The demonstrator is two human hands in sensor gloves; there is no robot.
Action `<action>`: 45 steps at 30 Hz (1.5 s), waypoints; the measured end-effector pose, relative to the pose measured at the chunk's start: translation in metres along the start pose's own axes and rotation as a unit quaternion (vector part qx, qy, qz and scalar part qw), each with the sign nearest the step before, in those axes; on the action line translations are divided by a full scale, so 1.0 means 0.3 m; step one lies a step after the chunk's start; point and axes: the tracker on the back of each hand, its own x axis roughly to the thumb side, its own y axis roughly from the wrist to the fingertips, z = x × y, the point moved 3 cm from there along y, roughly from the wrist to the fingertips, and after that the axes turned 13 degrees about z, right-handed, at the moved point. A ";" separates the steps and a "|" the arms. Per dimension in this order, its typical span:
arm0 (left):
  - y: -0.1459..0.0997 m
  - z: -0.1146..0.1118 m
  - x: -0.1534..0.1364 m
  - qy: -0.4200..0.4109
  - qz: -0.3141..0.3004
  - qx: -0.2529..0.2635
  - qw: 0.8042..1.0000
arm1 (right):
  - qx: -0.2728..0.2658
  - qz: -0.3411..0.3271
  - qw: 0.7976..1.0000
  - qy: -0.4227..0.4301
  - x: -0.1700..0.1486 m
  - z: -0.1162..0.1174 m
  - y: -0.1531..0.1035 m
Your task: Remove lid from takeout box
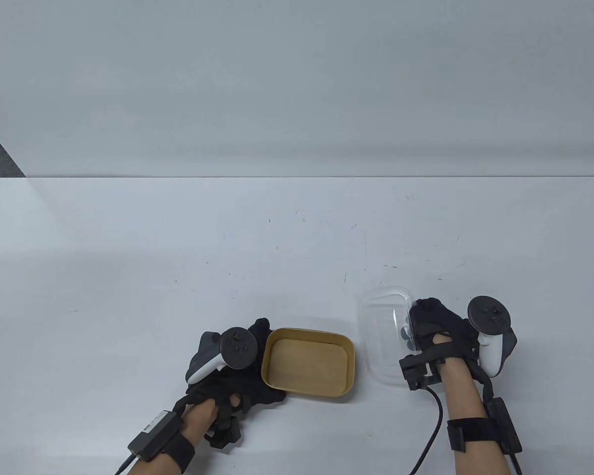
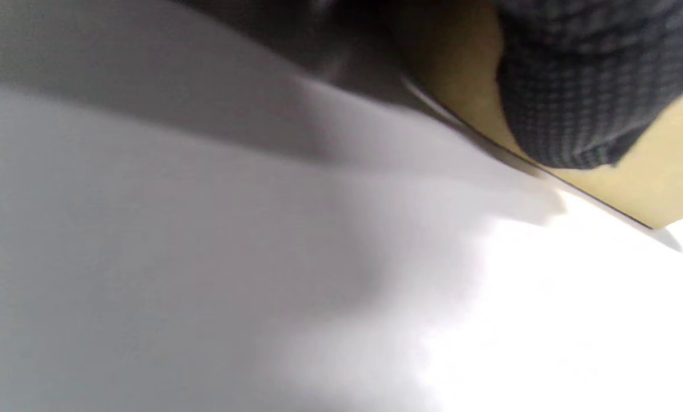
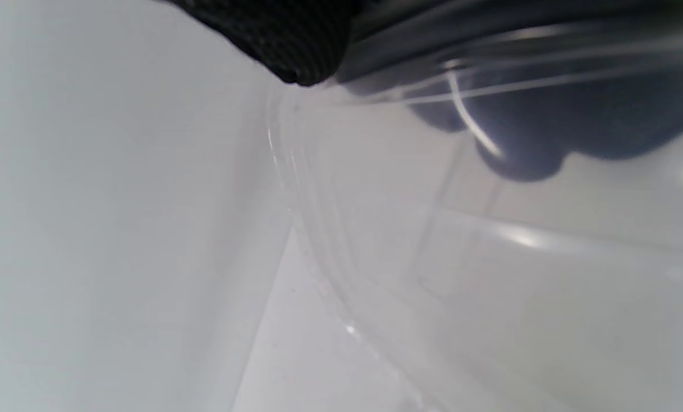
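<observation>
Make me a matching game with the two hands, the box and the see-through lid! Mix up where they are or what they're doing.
Things:
1. left hand
2. right hand
3. takeout box
4. clear lid

Clues:
A. tan, open on top, nothing inside
B. off the box, to its right
C. holds the box by its left end
D. grips the lid, fingertips showing through the plastic

Pairs: 1-C, 2-D, 3-A, 4-B
</observation>
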 end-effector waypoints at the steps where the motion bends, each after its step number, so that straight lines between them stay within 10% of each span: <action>1: 0.000 0.000 0.000 0.000 0.000 0.000 1.000 | -0.027 -0.009 0.999 -0.028 0.008 -0.008 -0.008; 6: 0.000 -0.002 0.001 0.002 -0.002 -0.001 1.000 | -0.183 -0.096 0.964 -0.164 0.073 -0.038 -0.092; 18: -0.069 0.115 -0.090 -0.073 -0.059 0.042 0.995 | -0.177 -0.277 0.932 -0.153 0.152 0.010 -0.278; 27: -0.210 0.324 -0.202 -0.289 -0.109 0.190 0.932 | -0.184 -0.432 0.850 -0.238 0.216 0.120 -0.456; 34: -0.323 0.330 -0.078 0.051 -0.061 0.386 0.919 | -0.133 -0.497 0.776 -0.365 0.208 0.277 -0.528; 45: -0.254 0.249 -0.038 0.140 -0.035 0.341 0.929 | -0.116 -0.439 0.779 -0.432 0.172 0.314 -0.447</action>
